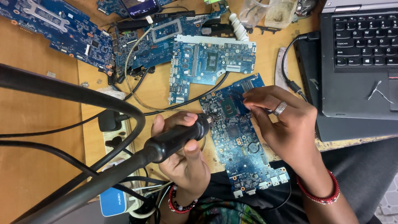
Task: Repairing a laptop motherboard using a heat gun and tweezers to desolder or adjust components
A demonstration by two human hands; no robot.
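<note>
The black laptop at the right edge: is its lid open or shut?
Open. The black laptop shows its keyboard and palm rest facing up; the screen itself is out of frame.

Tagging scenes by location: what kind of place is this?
Likely an electronics repair bench: several bare blue circuit boards lie on a wooden table, the left hand holds a black hot-air handpiece over one, beside an opened laptop.
</note>
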